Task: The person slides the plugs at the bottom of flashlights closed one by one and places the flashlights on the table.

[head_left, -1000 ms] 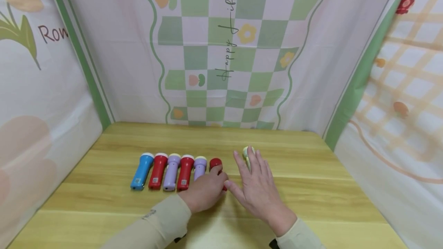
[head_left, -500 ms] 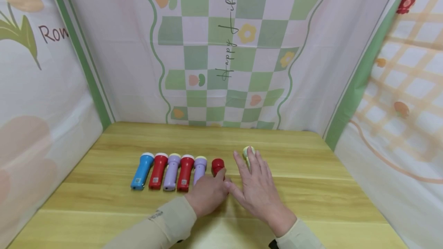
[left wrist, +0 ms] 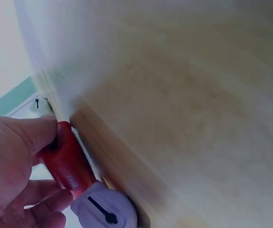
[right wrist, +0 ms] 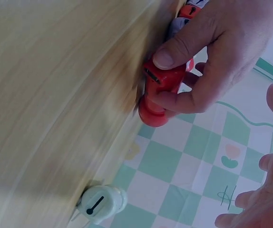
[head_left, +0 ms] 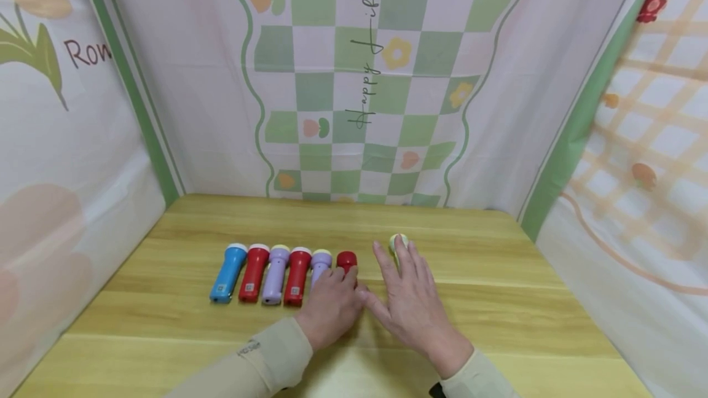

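In the head view my left hand [head_left: 330, 309] grips a red flashlight [head_left: 346, 259] that lies at the right end of a row, its lower body hidden by the fingers. The right wrist view shows the thumb on the end of this red flashlight [right wrist: 162, 88] and the fingers curled along its side. Left of it lies a purple flashlight [head_left: 321, 263], partly covered by the hand. My right hand [head_left: 413, 303] is spread with straight fingers over a pale green flashlight [head_left: 397, 242], apart from it in the right wrist view [right wrist: 101, 204].
Farther left in the row lie a blue flashlight [head_left: 228, 274], a red one [head_left: 254, 272], a purple one [head_left: 275, 275] and another red one [head_left: 297, 275]. The wooden table [head_left: 498, 275] is bordered by printed cloth walls [head_left: 310, 91].
My left hand has shifted slightly right and its fingers now lie more over the red flashlight. That flashlight slid a little right, then slightly back. The right hand has stayed in place.
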`<state>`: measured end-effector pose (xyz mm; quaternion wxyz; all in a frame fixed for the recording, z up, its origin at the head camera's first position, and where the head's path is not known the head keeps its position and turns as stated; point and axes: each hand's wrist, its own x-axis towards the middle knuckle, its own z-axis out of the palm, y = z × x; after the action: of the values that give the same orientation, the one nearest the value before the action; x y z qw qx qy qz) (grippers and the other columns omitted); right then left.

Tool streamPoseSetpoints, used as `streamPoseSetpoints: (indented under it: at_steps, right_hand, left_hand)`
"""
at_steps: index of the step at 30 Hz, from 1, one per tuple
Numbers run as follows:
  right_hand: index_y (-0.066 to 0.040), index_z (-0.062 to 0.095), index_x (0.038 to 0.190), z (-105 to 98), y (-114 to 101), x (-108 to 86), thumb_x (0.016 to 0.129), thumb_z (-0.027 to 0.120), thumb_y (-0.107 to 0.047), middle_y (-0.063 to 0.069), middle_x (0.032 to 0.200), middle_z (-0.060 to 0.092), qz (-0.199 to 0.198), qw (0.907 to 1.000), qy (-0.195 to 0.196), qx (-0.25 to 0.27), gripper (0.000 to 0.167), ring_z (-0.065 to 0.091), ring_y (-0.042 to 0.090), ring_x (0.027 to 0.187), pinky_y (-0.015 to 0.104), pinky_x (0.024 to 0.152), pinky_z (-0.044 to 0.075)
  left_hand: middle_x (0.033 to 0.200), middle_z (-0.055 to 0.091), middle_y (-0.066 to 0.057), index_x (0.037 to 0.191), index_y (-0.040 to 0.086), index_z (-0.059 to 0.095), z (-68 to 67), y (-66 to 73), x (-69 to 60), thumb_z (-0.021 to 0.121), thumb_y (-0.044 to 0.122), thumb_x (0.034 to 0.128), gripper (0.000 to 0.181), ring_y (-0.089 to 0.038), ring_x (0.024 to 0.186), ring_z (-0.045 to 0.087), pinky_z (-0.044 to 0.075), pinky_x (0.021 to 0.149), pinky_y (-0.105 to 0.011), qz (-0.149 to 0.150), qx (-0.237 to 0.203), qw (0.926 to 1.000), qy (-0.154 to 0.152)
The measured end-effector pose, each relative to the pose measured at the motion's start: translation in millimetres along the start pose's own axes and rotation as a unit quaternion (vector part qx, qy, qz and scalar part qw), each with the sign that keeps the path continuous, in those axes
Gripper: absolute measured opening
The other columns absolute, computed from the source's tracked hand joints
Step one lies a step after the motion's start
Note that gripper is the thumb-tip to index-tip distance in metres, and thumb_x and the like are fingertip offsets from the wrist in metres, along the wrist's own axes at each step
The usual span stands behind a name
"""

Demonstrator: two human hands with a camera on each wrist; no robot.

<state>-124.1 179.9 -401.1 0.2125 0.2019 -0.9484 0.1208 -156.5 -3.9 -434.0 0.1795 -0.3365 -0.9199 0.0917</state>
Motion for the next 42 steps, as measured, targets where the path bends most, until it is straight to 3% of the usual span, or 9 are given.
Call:
streamPoseSetpoints:
  at_steps: [4,24,35,42]
  right_hand:
    - [-0.018,0.027,0.166,0,0,-0.6,0.099,0.059,-0.060,0.031,0.168,0.020,0.003,1.0000,-0.003,-0.001,0.085,0.020,0.053,0.154,0.068,0.122,0.025]
    - [-0.018,0.027,0.166,-1,0,-3.2,0.098,0.062,-0.060,0.030,0.169,0.017,0.017,0.9996,-0.021,0.008,0.087,0.017,0.051,0.156,0.068,0.121,0.025]
    - [-0.017,0.027,0.166,-3,2,-3.5,0.098,0.061,-0.062,0.029,0.170,0.015,0.021,0.9992,-0.031,0.012,0.088,0.016,0.052,0.156,0.068,0.122,0.024]
    - [-0.018,0.025,0.167,-4,3,-3.7,0.098,0.059,-0.064,0.029,0.170,0.015,0.024,0.9991,-0.034,0.010,0.089,0.015,0.051,0.156,0.068,0.122,0.024]
  left_hand:
    - [0.138,0.067,-0.013,0.121,0.021,0.072,-0.6,-0.8,-0.2,0.057,0.031,0.1063,0.024,-0.025,0.105,0.065,0.052,0.081,-0.035,-0.014,-0.001,0.9999,-0.003]
    - [0.127,0.068,-0.012,0.110,0.020,0.075,-2.7,-5.9,-6.7,0.073,0.027,0.0951,0.016,-0.023,0.094,0.063,0.055,0.081,-0.038,-0.010,0.012,0.9996,-0.023]
    - [0.138,0.065,-0.013,0.130,0.013,0.067,-3.2,-11.7,-8.7,0.070,0.025,0.0989,0.033,-0.028,0.104,0.067,0.058,0.092,-0.045,-0.020,-0.012,0.9994,-0.026]
    - [0.136,0.067,-0.013,0.129,0.015,0.068,-2.0,-15.7,-7.7,0.069,0.031,0.1002,0.033,-0.028,0.103,0.068,0.059,0.090,-0.043,-0.022,-0.032,0.9992,-0.014]
